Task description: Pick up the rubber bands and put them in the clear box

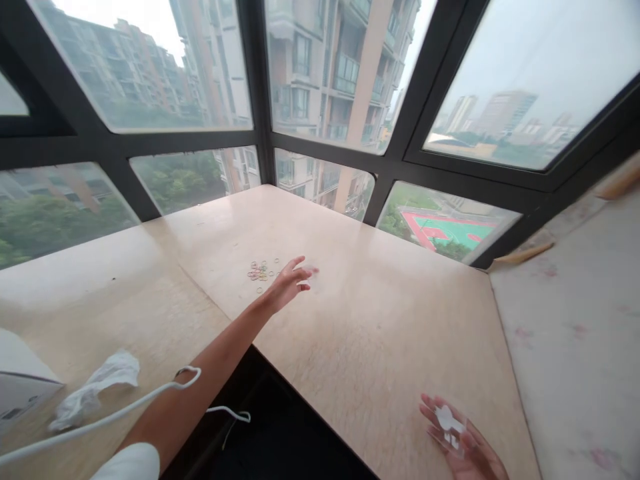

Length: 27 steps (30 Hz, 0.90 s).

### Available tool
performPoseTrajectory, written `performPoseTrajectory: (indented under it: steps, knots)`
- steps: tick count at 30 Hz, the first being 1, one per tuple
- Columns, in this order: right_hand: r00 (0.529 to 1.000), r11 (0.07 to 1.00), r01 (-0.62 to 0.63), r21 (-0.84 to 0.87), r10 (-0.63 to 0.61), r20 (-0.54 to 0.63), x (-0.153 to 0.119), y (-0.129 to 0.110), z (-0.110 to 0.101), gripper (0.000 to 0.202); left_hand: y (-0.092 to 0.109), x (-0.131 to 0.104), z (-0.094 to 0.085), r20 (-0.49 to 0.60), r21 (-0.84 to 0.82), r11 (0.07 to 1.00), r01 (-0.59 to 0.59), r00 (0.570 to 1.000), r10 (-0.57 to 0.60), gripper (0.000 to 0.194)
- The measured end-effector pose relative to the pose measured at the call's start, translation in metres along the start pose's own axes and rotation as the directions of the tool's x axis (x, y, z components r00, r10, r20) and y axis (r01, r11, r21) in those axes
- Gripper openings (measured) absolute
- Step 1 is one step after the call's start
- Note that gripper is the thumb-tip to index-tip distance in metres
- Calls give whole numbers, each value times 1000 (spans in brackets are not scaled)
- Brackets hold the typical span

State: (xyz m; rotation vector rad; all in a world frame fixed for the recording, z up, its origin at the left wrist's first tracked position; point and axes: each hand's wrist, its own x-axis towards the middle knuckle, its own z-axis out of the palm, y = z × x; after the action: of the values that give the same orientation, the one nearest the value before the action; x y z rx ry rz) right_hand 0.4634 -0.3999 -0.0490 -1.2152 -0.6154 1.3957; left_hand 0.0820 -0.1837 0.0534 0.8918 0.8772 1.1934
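My left hand [289, 285] reaches over the middle of the pale table with its fingers spread. A faint whitish, see-through patch [309, 267] shows by its fingertips; what it is I cannot make out. Just left of that hand lies a loose group of small coloured rings [259, 271], with a few single rings around it. At the lower right, my right hand [473, 448] is turned palm up, its thumb and fingers holding a clear plastic piece [449, 427] that shows bright white patches.
The pale tabletop [380, 333] runs into a window corner with dark frames. A white cable [100, 423] crosses my left forearm. Crumpled clear plastic [97, 387] and a white box [23, 377] lie at the lower left. A dark recess [280, 427] opens below the table edge.
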Motion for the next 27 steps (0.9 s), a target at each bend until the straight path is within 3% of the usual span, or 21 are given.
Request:
performPoseTrajectory:
  steps: [4, 8, 12, 15, 20, 24, 27]
  knots:
    - [987, 983, 86, 161, -62, -151, -9, -16, 6, 48, -35, -14, 49, 221, 6, 997, 77, 972, -76, 85]
    - [954, 945, 137, 296, -46, -297, -10, -34, -5, 40, -94, -30, 102, 430, 206, 974, 92, 886, -174, 85]
    - [933, 901, 162, 402, -8, -359, -3, -44, -23, 28, -148, -54, 156, 593, 338, 941, -7, 778, -208, 79]
    - [920, 882, 144, 449, 48, -390, 8, -49, -31, 22, -170, -68, 185, 642, 444, 885, -142, 740, -203, 73]
    - [926, 835, 148, 530, 70, -370, 32, -64, -27, 22, -177, -73, 203, 697, 553, 754, -354, 692, -186, 68]
    - [938, 814, 82, 574, 132, -321, 56, -80, -20, 29, -182, -69, 205, 731, 573, 686, -449, 658, -180, 68]
    - [942, 804, 78, 589, 133, -307, 66, -90, -20, 38, -188, -65, 205, 725, 599, 649, -469, 663, -190, 69]
